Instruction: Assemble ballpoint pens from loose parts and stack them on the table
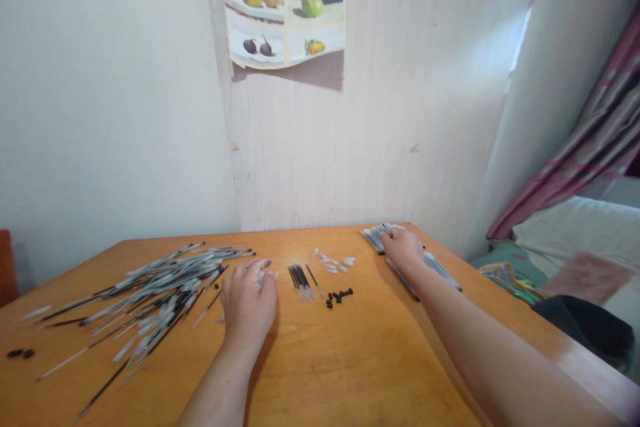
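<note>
Here — wooden tabletop (340, 360) | pale wall (350, 147), fruit pictures (286, 20) | left hand (250, 297) half-curled | right hand (401, 247) at pens (373, 238) — grips unclear

"What's on the table (320, 367)?"
"Left of the left hand (250, 293), a loose heap of slender tubes (165, 293), with two black bits (15, 353) farther out."
"Between the hands?"
"A row of thin dark sticks (300, 280), then small white pieces (349, 261) and small black pieces (338, 299)."
"By the right hand (401, 247)?"
"Pale tubes (373, 238) at its fingers, another row (443, 271) by its wrist."
</note>
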A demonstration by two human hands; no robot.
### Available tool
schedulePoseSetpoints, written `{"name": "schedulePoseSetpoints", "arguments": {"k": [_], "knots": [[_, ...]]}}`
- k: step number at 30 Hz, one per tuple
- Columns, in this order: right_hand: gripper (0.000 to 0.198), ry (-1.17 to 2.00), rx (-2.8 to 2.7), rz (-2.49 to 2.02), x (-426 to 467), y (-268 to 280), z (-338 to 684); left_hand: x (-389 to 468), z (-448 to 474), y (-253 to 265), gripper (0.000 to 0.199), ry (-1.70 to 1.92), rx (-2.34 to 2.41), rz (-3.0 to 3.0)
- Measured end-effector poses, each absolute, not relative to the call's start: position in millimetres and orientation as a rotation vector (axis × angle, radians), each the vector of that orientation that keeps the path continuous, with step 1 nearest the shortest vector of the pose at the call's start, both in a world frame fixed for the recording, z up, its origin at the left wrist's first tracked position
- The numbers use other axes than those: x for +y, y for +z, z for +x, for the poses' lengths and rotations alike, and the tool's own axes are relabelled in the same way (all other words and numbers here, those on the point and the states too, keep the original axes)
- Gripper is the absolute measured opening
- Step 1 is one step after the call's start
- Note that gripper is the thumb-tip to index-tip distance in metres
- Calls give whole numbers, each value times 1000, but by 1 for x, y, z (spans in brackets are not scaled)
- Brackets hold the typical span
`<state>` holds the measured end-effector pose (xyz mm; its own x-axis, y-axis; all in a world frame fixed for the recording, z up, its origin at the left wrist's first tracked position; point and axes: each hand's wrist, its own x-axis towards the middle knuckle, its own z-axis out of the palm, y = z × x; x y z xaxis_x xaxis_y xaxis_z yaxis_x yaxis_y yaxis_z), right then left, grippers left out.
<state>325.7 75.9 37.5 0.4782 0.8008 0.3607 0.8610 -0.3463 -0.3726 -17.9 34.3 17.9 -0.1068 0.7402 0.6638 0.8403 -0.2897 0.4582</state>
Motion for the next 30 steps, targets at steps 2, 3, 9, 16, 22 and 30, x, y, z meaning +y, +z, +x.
{"name": "schedulePoseSetpoints", "arguments": {"k": [2,3,9,16,22,30], "knots": [[41,-134,-1435,-2135,67,38,310,38,-25,20,32,-1498,-1833,-2017],[41,-125,-1466,-2103,63,38,302,40,-28,20,32,-1612,-1882,-1982],[34,-108,-1721,-1832,40,43,245,45,-40,26,28,-2543,-2096,-1567],[27,10,-1983,-1676,19,35,168,50,-57,25,29,-3029,-2117,-1091],[28,215,-2055,-1850,20,28,105,48,-56,23,34,-3215,-2119,-869],[35,351,-2030,-2021,31,18,66,46,-46,20,25,-3189,-2123,-960]]}}
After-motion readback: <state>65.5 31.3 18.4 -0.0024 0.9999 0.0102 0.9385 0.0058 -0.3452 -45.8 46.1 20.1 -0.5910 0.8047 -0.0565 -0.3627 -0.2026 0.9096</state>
